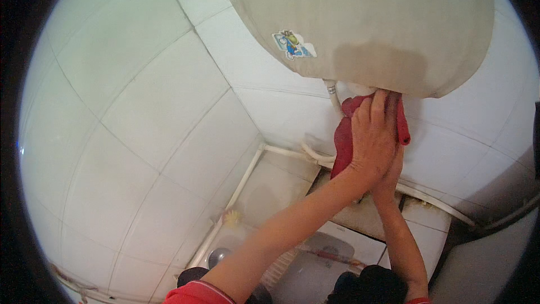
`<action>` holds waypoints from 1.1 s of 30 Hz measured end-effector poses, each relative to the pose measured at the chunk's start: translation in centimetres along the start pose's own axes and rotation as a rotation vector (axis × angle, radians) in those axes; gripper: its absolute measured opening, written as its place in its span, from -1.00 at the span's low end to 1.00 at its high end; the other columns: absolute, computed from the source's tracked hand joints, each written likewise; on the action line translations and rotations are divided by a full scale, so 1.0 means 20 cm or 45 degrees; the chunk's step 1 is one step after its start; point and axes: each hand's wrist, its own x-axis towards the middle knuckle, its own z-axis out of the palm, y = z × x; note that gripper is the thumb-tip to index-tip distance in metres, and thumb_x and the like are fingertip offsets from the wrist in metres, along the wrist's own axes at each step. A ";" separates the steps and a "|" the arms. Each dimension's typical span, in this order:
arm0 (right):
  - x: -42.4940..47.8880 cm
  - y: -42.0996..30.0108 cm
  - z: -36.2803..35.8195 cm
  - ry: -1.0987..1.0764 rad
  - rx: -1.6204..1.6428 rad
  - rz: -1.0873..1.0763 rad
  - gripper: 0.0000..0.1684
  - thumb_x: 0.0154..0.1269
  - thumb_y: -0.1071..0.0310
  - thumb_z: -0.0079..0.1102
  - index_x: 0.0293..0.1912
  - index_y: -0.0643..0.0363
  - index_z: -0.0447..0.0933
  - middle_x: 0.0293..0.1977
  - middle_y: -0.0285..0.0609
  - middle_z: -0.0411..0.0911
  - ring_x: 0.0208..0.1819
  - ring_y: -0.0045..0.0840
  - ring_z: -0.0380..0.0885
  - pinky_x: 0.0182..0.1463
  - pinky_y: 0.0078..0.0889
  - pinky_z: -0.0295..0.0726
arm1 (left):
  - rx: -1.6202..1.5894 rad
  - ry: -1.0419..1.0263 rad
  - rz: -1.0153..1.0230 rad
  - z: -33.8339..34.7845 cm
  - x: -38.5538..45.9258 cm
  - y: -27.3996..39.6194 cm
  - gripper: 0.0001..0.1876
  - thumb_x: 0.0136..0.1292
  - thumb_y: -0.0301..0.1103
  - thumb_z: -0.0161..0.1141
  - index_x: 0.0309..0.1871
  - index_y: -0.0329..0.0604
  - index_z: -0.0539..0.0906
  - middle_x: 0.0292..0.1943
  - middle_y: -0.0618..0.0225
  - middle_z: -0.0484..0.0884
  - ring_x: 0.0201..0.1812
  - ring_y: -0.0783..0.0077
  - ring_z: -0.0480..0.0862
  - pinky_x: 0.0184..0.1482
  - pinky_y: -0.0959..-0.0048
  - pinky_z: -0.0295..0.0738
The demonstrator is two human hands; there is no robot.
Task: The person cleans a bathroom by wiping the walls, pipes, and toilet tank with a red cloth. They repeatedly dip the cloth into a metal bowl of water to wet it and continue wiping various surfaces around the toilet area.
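Observation:
Both hands are raised together beneath a beige wall-mounted tank (358,17), at its lower edge. My left hand (373,135) lies over a dark red cloth (344,137), its fingers pointing up and pressing the cloth near the tank's underside. Behind and to the right of it is my right hand (394,169), largely covered by the left, also on the bunched cloth. A rolled end of the cloth hangs out on the right. Part of a pale round fitting (358,88) shows above the cloth, under the tank. The fingertips are partly hidden there.
A pale pipe (333,93) drops from the tank, left of the cloth. White tiled walls (168,114) meet in the corner. Below are a tiled ledge (278,177), a white ceramic squat toilet (303,274), a round metal object (217,257) and a yellow flower-like thing (231,218).

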 end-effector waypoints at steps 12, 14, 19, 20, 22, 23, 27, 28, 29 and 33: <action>0.06 -0.13 -0.04 -0.211 0.032 -0.132 -0.62 0.13 0.59 0.02 0.00 0.25 0.39 -0.19 0.05 0.47 -0.12 -0.05 0.46 -0.02 -0.14 0.42 | -0.291 0.082 -0.634 -0.19 -0.09 -0.19 -0.66 0.13 -0.38 0.24 -0.05 -0.29 0.48 -0.18 0.06 0.52 -0.13 0.15 0.51 -0.02 0.27 0.36; 0.06 -0.13 -0.05 -0.276 0.013 -0.131 -0.68 0.19 0.54 0.02 -0.02 0.24 0.41 -0.20 0.06 0.48 -0.14 -0.05 0.47 -0.03 -0.14 0.43 | -0.253 0.074 -0.536 -0.22 -0.15 -0.27 -0.71 0.19 -0.41 0.18 -0.05 -0.32 0.48 -0.17 0.06 0.53 -0.10 0.21 0.51 -0.02 0.28 0.38; 0.09 -0.12 -0.12 -0.368 -0.440 0.156 -0.85 0.27 0.32 0.08 -0.21 0.17 0.44 -0.31 0.02 0.51 -0.26 -0.08 0.51 -0.19 -0.13 0.47 | -0.957 -0.032 -0.969 -0.30 -0.22 -0.26 -0.79 0.24 -0.49 0.12 -0.06 -0.27 0.50 -0.22 0.24 0.58 -0.21 0.32 0.56 -0.14 0.40 0.45; 0.11 -0.14 -0.15 -0.465 -0.586 0.244 -0.83 0.29 0.26 0.06 -0.24 0.15 0.44 -0.28 0.03 0.51 -0.24 -0.07 0.51 -0.18 -0.08 0.47 | -1.179 -0.055 -1.287 -0.34 -0.21 -0.23 -0.81 0.25 -0.51 0.11 -0.06 -0.25 0.50 -0.19 0.27 0.57 -0.19 0.40 0.56 -0.14 0.43 0.45; 0.13 -0.12 -0.19 -0.439 -0.657 0.058 -0.82 0.28 0.21 0.08 -0.26 0.11 0.44 -0.38 -0.02 0.51 -0.31 -0.09 0.51 -0.25 -0.07 0.46 | -1.303 0.063 -1.302 -0.40 -0.16 -0.18 -0.81 0.23 -0.52 0.13 -0.08 -0.24 0.51 -0.20 0.30 0.59 -0.23 0.43 0.58 -0.18 0.46 0.47; 0.14 -0.11 -0.21 -0.424 -0.692 -0.035 -0.81 0.27 0.19 0.09 -0.28 0.10 0.43 -0.43 -0.05 0.51 -0.35 -0.10 0.51 -0.28 -0.06 0.46 | -1.366 0.121 -1.308 -0.41 -0.15 -0.17 -0.81 0.22 -0.53 0.14 -0.10 -0.23 0.51 -0.21 0.31 0.60 -0.25 0.45 0.59 -0.19 0.48 0.48; 0.16 -0.14 -0.24 -0.138 -0.866 -0.169 -0.81 0.32 0.24 0.06 -0.28 0.17 0.43 -0.51 -0.03 0.49 -0.49 -0.13 0.47 -0.40 -0.20 0.42 | -1.190 0.077 -1.189 -0.39 -0.18 -0.17 -0.78 0.19 -0.47 0.20 -0.11 -0.26 0.50 -0.23 0.30 0.60 -0.23 0.44 0.58 -0.15 0.46 0.47; 0.18 -0.19 -0.26 -0.068 -0.832 -0.053 -0.81 0.33 0.24 0.04 -0.27 0.17 0.43 -0.51 -0.03 0.49 -0.50 -0.14 0.46 -0.42 -0.23 0.42 | -1.129 0.093 -1.058 -0.38 -0.17 -0.17 -0.76 0.19 -0.42 0.22 -0.11 -0.28 0.50 -0.23 0.29 0.59 -0.21 0.43 0.57 -0.15 0.46 0.46; 0.21 -0.23 -0.28 0.002 -0.795 0.062 -0.81 0.35 0.25 0.02 -0.26 0.18 0.44 -0.50 -0.02 0.49 -0.52 -0.14 0.46 -0.44 -0.27 0.43 | -1.065 0.109 -0.927 -0.39 -0.15 -0.18 -0.73 0.18 -0.37 0.25 -0.12 -0.30 0.51 -0.23 0.29 0.59 -0.20 0.43 0.57 -0.14 0.47 0.44; 0.32 -0.21 -0.21 0.256 -0.010 0.114 -0.84 0.36 0.34 -0.08 -0.24 0.23 0.40 -0.46 -0.09 0.51 -0.42 -0.42 0.51 -0.35 -0.37 0.44 | -1.006 0.147 -0.767 -0.34 -0.02 -0.16 -0.71 0.23 -0.36 0.19 -0.04 -0.30 0.49 -0.15 0.23 0.58 -0.12 0.33 0.55 -0.02 0.42 0.39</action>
